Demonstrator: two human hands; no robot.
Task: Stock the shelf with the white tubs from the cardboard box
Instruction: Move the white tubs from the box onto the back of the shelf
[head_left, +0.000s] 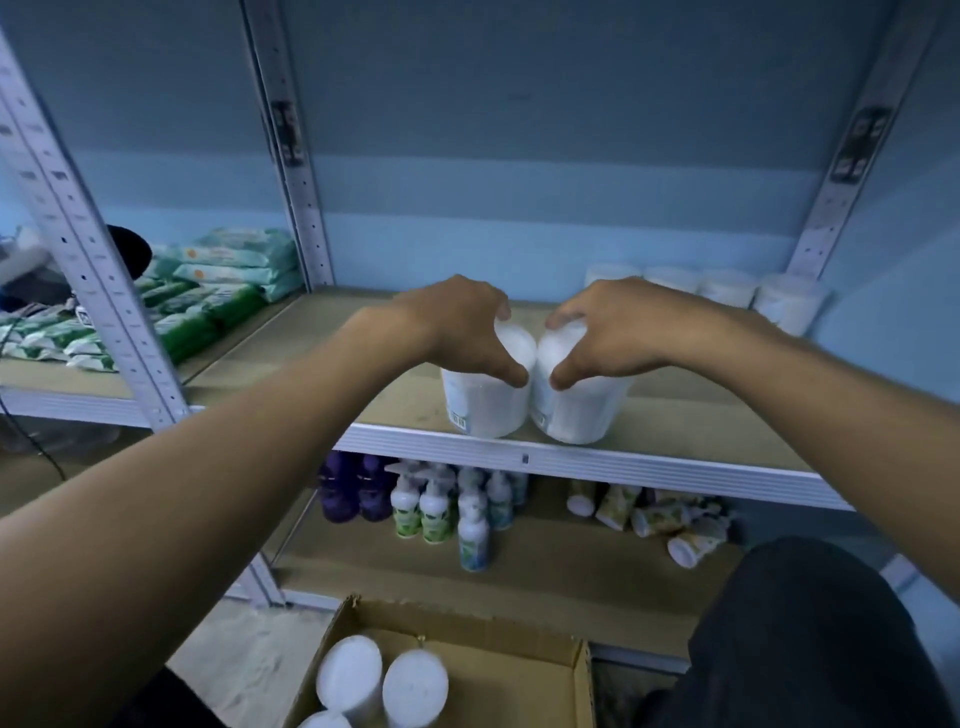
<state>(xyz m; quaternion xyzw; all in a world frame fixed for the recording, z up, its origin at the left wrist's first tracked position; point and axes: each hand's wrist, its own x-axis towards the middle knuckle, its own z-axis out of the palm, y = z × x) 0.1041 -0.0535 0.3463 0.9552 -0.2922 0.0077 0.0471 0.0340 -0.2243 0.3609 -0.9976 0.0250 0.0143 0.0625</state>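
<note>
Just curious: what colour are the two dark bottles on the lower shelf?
Purple bottles, seen in the head view.

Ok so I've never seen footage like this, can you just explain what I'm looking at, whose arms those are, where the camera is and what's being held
There is no machine here. The one picture comes from a wide-angle camera worn on a person's head, looking forward and down, so the two bare arms reaching in are the wearer's own.

The left hand grips the top of one white tub, and the right hand grips a second tub right beside it. Both tubs stand near the front edge of a wooden shelf in a metal rack.

More white tubs are lined up at the back right of that shelf. Below, on the floor, an open cardboard box holds more tubs. The lower shelf carries bottles, and green packets lie in the rack to the left.
</note>
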